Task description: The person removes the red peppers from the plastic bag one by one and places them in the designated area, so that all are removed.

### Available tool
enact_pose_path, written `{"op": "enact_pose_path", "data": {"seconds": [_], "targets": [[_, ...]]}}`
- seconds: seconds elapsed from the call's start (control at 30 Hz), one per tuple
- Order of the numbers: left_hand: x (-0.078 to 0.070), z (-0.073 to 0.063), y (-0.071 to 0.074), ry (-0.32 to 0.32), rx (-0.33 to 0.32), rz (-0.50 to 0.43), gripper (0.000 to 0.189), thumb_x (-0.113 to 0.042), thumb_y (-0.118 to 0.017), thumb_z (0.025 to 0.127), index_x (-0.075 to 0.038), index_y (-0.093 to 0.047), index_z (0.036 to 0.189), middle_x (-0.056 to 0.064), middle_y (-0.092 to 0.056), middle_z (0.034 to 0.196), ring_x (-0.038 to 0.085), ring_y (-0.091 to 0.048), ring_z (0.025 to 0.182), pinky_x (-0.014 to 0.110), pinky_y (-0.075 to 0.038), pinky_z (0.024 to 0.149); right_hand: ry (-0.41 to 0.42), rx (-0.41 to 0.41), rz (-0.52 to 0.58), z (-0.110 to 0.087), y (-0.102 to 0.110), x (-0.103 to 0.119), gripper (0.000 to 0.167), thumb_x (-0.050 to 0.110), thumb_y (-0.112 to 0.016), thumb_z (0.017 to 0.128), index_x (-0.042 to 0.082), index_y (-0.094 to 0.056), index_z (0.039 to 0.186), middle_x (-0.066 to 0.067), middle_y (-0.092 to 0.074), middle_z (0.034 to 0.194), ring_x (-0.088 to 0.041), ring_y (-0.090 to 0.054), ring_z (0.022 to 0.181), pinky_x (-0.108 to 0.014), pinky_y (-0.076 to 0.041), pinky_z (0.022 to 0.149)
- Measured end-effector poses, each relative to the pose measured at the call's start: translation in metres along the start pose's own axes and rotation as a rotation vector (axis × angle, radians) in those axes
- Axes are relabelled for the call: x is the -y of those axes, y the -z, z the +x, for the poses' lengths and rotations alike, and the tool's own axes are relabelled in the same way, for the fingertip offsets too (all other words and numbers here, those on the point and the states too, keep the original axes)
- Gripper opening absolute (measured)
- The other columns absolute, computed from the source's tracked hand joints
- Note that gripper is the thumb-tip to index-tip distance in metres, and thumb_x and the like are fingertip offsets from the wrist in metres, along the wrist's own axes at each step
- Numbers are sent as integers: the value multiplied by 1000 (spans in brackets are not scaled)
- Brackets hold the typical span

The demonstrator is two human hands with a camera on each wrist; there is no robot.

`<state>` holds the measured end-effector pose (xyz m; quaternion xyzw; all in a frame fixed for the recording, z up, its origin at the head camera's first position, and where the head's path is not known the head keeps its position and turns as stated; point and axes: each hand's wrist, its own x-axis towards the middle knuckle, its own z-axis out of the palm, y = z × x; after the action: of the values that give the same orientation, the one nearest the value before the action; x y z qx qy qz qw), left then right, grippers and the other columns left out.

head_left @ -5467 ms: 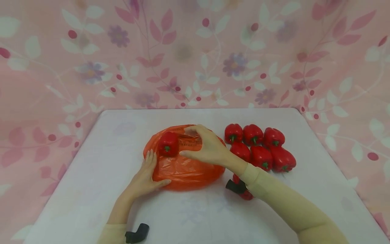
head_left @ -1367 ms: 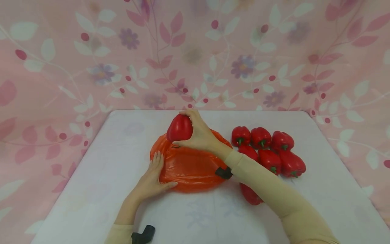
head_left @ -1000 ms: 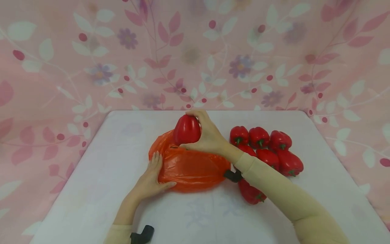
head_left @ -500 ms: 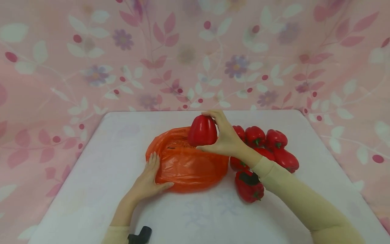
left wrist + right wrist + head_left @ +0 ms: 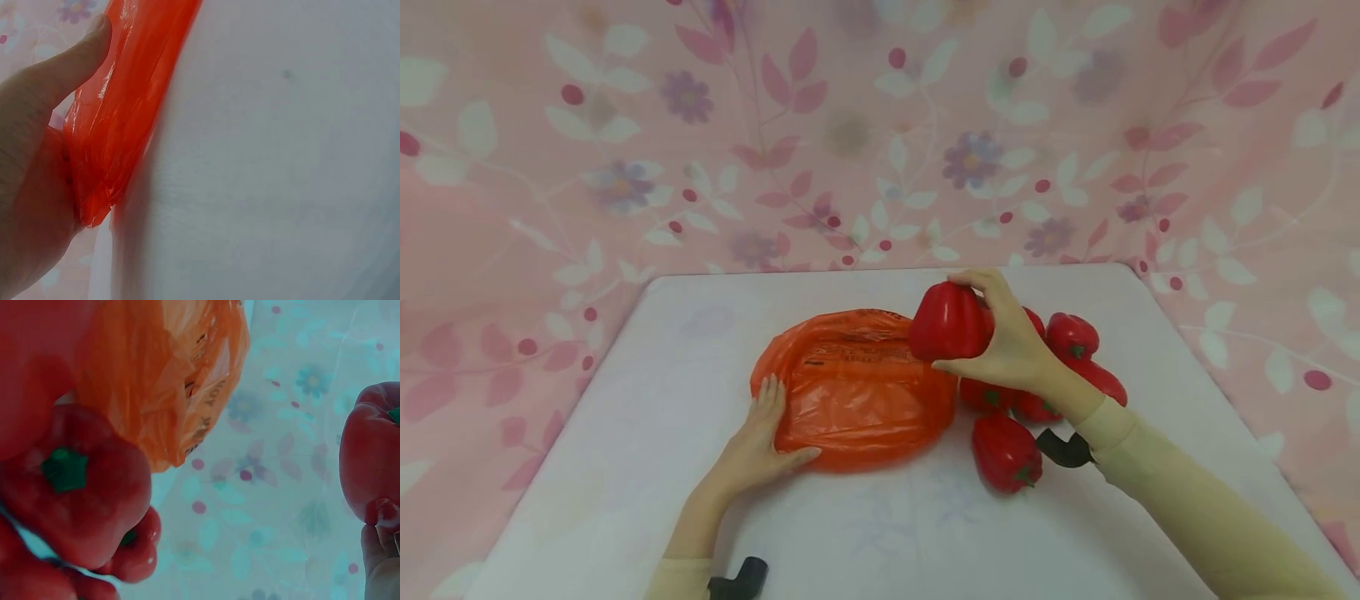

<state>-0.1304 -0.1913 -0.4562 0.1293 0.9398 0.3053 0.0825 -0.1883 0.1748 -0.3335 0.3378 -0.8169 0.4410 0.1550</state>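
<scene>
My right hand [image 5: 1018, 354] grips a red bell pepper [image 5: 947, 322] between its thumb and fingers, raised over the right rim of an orange plastic bag [image 5: 857, 412]. In the right wrist view, that pepper [image 5: 372, 453] is at the right edge, with fingertips [image 5: 380, 565] against it. My left hand [image 5: 756, 446] rests along the bag's left side, thumb at the near rim and fingers fairly straight. In the left wrist view, the bag's side [image 5: 119, 106] lies against the palm and thumb [image 5: 78, 62]; the other fingers are mostly hidden.
Several more red bell peppers lie right of the bag, partly covered by my right hand: one nearest me [image 5: 1007, 454], another at the back [image 5: 1072, 336]. Under everything is a white-covered table [image 5: 880, 533]. Pink floral cloth [image 5: 850, 133] hangs behind it.
Earlier a pepper sat at the left of the bag's top while my right hand reached above it. Gripped and lifted, the pepper has since moved right. My left hand stays on the bag.
</scene>
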Motion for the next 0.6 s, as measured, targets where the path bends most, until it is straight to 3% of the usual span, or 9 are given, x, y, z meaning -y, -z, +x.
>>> {"op": "enact_pose_path", "data": {"seconds": [0.23,0.6], "targets": [[1,0,-2,8,10,-3,120,-67,-68,75,-1,-4,153,15,8,160,40,2,145,61,-21,109,-26,13,-46,-18,19,-1,97,11,-93,58,7,-38,138,-5,-41,135,-19,-43,123,-36,-51,92],[1,1,1,3,9,17,119,-66,-67,76,0,-4,153,17,8,160,43,-1,144,64,-22,107,-89,-11,-112,-43,39,1,99,5,-93,55,5,-39,138,-8,-42,134,-12,-39,123,-14,-43,92]]}}
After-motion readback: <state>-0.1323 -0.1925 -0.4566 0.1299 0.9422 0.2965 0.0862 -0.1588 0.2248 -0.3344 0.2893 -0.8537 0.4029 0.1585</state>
